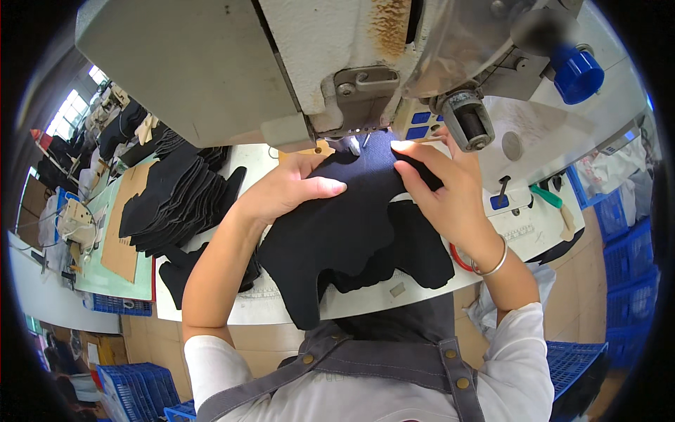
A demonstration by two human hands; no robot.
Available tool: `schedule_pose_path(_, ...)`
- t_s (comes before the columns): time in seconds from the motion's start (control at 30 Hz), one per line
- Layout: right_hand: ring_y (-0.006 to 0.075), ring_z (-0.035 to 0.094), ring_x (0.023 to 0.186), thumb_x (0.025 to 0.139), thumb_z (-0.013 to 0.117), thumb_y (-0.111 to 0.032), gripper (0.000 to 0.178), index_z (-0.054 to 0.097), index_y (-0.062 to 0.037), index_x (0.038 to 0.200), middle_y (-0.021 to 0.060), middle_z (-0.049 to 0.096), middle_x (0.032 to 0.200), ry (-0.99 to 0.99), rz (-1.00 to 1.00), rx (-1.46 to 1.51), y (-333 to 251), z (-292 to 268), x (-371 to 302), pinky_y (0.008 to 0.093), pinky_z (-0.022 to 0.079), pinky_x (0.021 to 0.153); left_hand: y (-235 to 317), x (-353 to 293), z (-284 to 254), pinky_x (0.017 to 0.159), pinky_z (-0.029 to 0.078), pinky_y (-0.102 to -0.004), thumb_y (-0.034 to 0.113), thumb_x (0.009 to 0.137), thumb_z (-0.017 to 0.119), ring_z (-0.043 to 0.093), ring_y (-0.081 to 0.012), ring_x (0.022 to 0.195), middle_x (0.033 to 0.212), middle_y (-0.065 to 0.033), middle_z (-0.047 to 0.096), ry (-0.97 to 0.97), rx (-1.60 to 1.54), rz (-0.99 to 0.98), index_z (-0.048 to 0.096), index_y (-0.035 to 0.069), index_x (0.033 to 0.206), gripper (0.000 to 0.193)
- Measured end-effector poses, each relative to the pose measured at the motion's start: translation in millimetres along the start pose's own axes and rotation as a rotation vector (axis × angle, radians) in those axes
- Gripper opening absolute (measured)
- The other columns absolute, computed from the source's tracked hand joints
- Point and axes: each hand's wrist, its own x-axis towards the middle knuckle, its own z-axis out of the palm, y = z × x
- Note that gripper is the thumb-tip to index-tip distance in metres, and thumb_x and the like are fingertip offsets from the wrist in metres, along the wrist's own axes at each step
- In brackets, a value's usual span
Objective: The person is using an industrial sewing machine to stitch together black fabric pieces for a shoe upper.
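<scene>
A black cut fabric piece (337, 228) lies under the head of a sewing machine (204, 77) and drapes toward me over the white table. Close to the presser foot (354, 145), my left hand (281, 190) grips the fabric's left edge, thumb on top and the other fingers partly hidden. On the other side, my right hand (450, 183) has its thumb and forefinger closed on the right edge near the needle area. Beneath the piece, more black fabric (425, 246) shows at the right.
To the left stands a stack of black cut pieces (176, 197) beside a brown cardboard sheet (126, 225). A green-handled tool (546, 195) lies at the right of the white table (394, 295). Blue crates (629, 260) are piled at far right, with more crates (140, 390) lower left.
</scene>
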Motion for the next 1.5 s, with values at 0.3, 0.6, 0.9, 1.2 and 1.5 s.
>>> schedule_pose_path(0.3,0.0295,0.047,0.092,0.065,0.065,-0.004,0.032,0.059,-0.0056,0.097,0.0138,0.05,0.1,-0.061,-0.049,0.021,-16.1,-22.6,-14.2,0.0364,0.038,0.077,-7.1,0.5,10.5,0.076,0.045,-0.0231,0.018,0.075,0.061,0.056,-0.0112,0.081,0.092,-0.0057,0.058,0.142,-0.162,-0.022,0.053,-0.003,0.105,0.037)
schedule_pose_path(0.6,0.0195,0.054,0.068,0.074,0.062,-0.005,0.061,0.033,-0.0032,0.127,0.0105,0.054,0.078,-0.381,0.307,0.691,-43.5,-25.9,-54.1,0.0273,0.045,0.064,-8.3,1.1,30.6,0.077,0.043,-0.0238,0.021,0.078,0.058,0.054,-0.0111,0.085,0.094,-0.0047,0.057,0.24,-0.244,0.081,0.052,0.001,0.105,0.035)
schedule_pose_path(0.9,0.0168,0.045,0.055,0.075,0.056,0.002,0.057,0.035,-0.0026,0.128,0.0097,0.047,0.066,-0.519,0.442,0.702,-60.9,-33.7,-61.3,0.0244,0.039,0.054,-11.9,-8.8,39.8,0.064,0.046,-0.0213,0.022,0.081,0.056,0.056,-0.0088,0.069,0.084,-0.0033,0.059,0.242,-0.281,0.052,0.055,0.0,0.095,0.026)
schedule_pose_path(1.2,0.0178,0.042,0.053,0.075,0.051,0.01,0.045,0.047,0.0011,0.119,0.0094,0.046,0.065,-0.347,0.197,0.594,-46.1,-33.2,-53.3,0.0261,0.037,0.05,-16.5,-28.4,32.3,0.043,0.042,-0.0187,0.021,0.085,0.051,0.052,-0.0091,0.046,0.07,-0.0027,0.057,0.103,-0.089,-0.05,0.054,0.002,0.089,0.02)
schedule_pose_path(1.5,0.0176,0.044,0.054,0.078,0.052,0.005,0.038,0.051,-0.0003,0.115,0.01,0.049,0.066,-0.325,0.234,0.572,-31.2,-25.5,-38.8,0.0258,0.038,0.052,-13.5,-12.5,21.6,0.044,0.043,-0.0193,0.027,0.083,0.052,0.053,-0.0101,0.045,0.069,-0.0036,0.056,0.131,-0.058,0.014,0.054,0.001,0.091,0.028)
